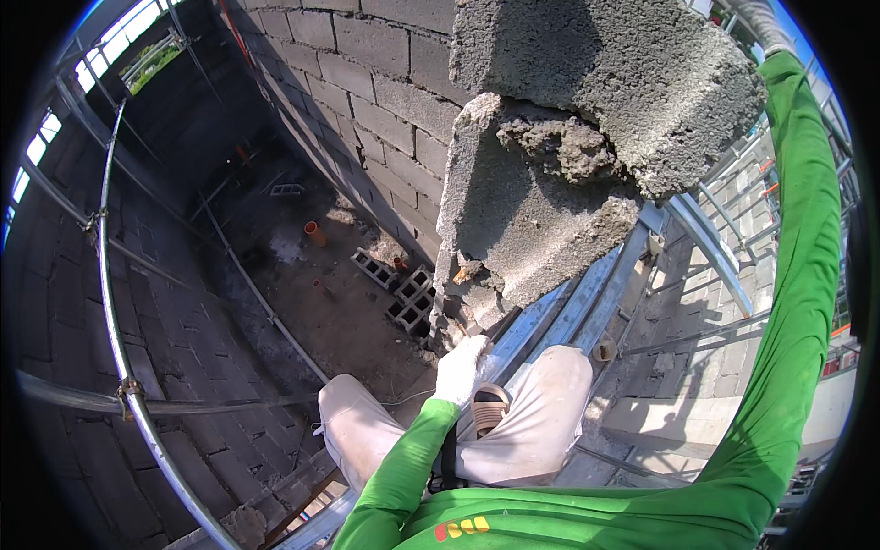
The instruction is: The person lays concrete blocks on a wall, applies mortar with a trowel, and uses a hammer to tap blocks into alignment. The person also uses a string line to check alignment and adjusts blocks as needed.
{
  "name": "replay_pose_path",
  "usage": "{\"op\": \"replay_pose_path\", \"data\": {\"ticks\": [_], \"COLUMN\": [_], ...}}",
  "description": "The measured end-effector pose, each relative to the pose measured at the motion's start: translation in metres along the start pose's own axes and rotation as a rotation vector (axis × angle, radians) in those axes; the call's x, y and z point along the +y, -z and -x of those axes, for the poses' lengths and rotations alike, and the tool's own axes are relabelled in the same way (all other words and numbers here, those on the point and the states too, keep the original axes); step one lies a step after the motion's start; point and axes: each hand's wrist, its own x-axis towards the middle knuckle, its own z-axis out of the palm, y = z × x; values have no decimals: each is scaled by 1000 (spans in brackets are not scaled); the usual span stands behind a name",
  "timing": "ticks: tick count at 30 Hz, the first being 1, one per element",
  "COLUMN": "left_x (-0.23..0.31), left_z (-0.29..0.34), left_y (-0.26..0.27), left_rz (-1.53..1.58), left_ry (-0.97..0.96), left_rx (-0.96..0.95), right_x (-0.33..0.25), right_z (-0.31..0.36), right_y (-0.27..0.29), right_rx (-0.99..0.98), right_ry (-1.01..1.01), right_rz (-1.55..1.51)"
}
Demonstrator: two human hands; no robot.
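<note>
My left hand [461, 369], in a whitish glove, is by the lower corner of a rough concrete block wall end [541, 229]. Its fingers look curled; what they hold, if anything, is hidden. A thin pale string [409, 398] runs up to this hand from the left. My right arm [807, 229], in a green sleeve, stretches up along the right side. At its end my right hand [763, 23] shows only in part at the top edge, beside the upper block [605, 82], its fingers not distinguishable. Lumpy mortar [559, 147] fills the joint between the blocks.
Metal planks [559, 316] lie under my bent legs. Scaffold poles [108, 229] curve along the left, over a deep drop to a dirt floor [312, 330] with hollow blocks [412, 298] and an orange pipe [314, 234]. A grey block wall [367, 82] rises ahead. Scaffolding stands on the right.
</note>
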Motion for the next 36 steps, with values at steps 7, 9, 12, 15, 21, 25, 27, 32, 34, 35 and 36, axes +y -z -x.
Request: {"op": "replay_pose_path", "data": {"ticks": [7, 9, 12, 15, 21, 25, 27, 32, 34, 35, 36], "left_x": [4, 6, 8, 7, 9, 12, 11, 12, 12, 13, 14], "left_z": [-9, -12, -15, -25, -56, -53, -51, -58, -68, -72, -75], "left_y": [-33, -47, -65, -69, -68, -71, -73, -80, -76, -73, -71], "left_rz": [199, 248, 347, 605, 1564, 1962, 1940, 2084, 2147, 2122, 2129], "left_ry": [75, -35, -222, 150, 424, 646, 759, 702, 673, 677, 694], "left_rx": [-250, -253, -143, -302, -623, -823, -947, -687, -726, -801, -837], "right_x": [-42, -50, -49, -38, -83, -134, -151, -172, -172, -171, -170], "right_z": [53, 84, 150, 255, 506, 580, 587, 587, 584, 582, 580], "right_y": [36, 52, 72, 71, -60, -153, -185, -214, -215, -214, -214], "right_rx": [164, 253, 408, 566, 60, -275, -352, -449, -349, -335, -286], "right_ry": [59, 87, 98, -4, -1144, -1267, -1299, -1382, -1301, -1294, -1258], "right_rz": [-151, -259, -444, -644, -991, -1574, -1676, -1872, -1934, -1934, -1955]}}
